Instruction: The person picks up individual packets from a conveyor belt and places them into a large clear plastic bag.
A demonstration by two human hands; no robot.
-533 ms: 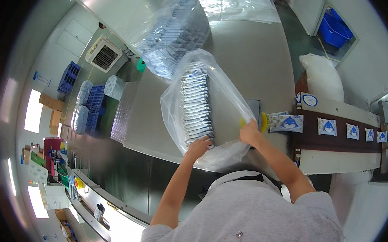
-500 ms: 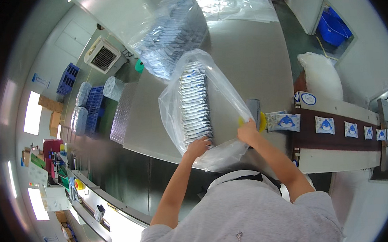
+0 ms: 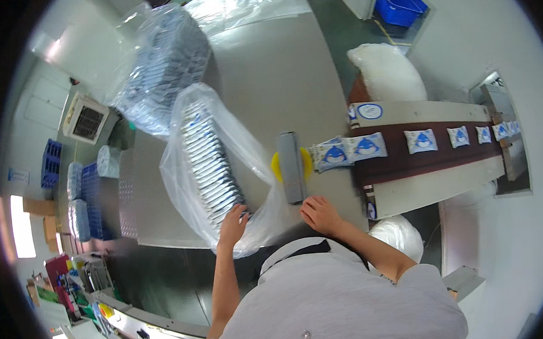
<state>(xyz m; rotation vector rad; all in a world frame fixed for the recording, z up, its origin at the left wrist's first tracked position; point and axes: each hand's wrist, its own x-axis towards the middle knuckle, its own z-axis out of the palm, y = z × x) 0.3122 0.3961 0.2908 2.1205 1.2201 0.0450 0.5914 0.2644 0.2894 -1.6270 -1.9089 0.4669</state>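
Observation:
A row of small white-and-blue packets [image 3: 209, 166] stands tightly stacked inside a clear plastic bag [image 3: 173, 174] on the metal table. My left hand [image 3: 231, 227] is at the row's near end, fingers bent and apart against the last packets. My right hand [image 3: 321, 215] hovers off the bag with loosely bent fingers and nothing in it. Just beyond its fingertips is a grey bar-shaped piece [image 3: 292, 168] with a yellow round part [image 3: 276, 167] showing at both sides. Several loose packets [image 3: 332, 154] overlap right of that bar, where the conveyor ends.
A brown conveyor belt [image 3: 400, 156] carries spaced packets from the right. A larger bagged stack of packets [image 3: 167, 58] stands at the table's far left. Clear plastic sheets [image 3: 251, 8] cover the far end. A white sack [image 3: 389, 71] sits beyond the conveyor.
My right hand has let go of the bag's edge and moved near the grey bar. My left hand remains at the row's near end. The whole view has shifted.

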